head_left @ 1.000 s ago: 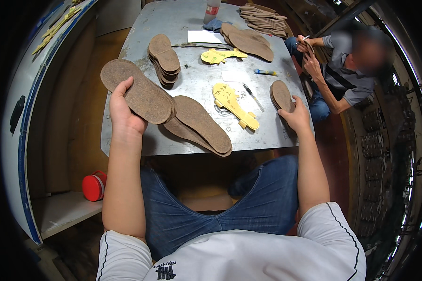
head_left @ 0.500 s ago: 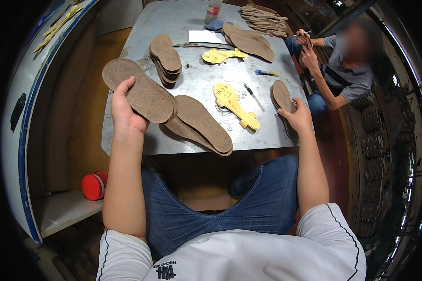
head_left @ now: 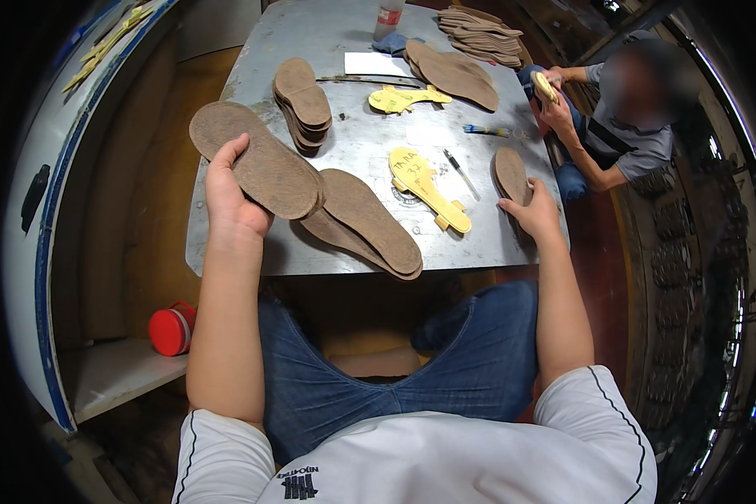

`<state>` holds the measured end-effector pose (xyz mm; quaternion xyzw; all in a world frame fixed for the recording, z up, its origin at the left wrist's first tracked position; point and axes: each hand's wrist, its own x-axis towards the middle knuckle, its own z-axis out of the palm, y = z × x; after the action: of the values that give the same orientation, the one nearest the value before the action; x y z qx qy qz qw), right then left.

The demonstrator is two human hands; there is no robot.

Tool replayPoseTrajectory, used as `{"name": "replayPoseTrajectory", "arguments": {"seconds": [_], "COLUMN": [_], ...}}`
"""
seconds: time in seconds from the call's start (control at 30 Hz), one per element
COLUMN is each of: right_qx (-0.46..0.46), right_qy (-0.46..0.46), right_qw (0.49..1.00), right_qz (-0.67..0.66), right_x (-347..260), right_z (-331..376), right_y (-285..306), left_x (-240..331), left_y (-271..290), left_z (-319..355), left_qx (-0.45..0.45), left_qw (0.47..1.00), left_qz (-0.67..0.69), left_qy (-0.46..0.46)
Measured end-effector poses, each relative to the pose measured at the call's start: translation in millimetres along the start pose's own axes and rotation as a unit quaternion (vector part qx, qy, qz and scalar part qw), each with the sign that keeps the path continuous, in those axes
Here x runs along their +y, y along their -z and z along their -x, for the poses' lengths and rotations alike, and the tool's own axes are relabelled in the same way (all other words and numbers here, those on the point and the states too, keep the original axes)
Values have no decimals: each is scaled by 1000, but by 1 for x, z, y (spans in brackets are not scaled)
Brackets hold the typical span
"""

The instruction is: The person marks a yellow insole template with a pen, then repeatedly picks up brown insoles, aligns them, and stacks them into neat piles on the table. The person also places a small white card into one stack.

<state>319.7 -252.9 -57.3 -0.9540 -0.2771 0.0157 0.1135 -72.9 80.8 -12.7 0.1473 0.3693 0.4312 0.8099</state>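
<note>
My left hand [head_left: 235,189] is closed around brown, shoe-sole-shaped insoles [head_left: 260,160], thumb on top; at least two layers show at the near end. Below and right of it, overlapping brown insoles [head_left: 365,218] lie near the table's front edge. At the table's right side, my right hand [head_left: 536,212] grips the near end of another brown insole [head_left: 510,172], thumb at its left edge and fingers at its right. My palm hides part of that insole. Between my hands lie a yellow sole-shaped template [head_left: 424,185] with side tabs and a black-and-clear pen [head_left: 460,174].
Farther back on the metal table [head_left: 344,143] are an insole stack [head_left: 302,92], a second yellow template [head_left: 403,99], white paper [head_left: 374,64], more insoles [head_left: 454,76], a blue-and-yellow pen [head_left: 485,130] and a bottle [head_left: 387,21]. A co-worker [head_left: 622,143] handles a yellowish piece at right.
The view has shifted slightly. My left hand keeps its hold. The right-hand insole looks shorter and flatter. The co-worker's hands have turned, showing a pale yellow face of the piece.
</note>
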Motion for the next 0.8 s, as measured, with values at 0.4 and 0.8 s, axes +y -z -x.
{"name": "replayPoseTrajectory", "arguments": {"seconds": [0.4,0.8], "right_qx": [170,97], "right_qy": [200,379], "right_qw": [965,913], "right_qz": [-31,-118], "right_x": [-40,-127], "right_z": [14,43], "right_y": [0,-13], "left_x": [-3,-28], "left_y": [-6,-13], "left_z": [8,22], "left_qx": [-10,-87], "left_qw": [1000,994], "left_qz": [13,-44], "left_qy": [2,58]}}
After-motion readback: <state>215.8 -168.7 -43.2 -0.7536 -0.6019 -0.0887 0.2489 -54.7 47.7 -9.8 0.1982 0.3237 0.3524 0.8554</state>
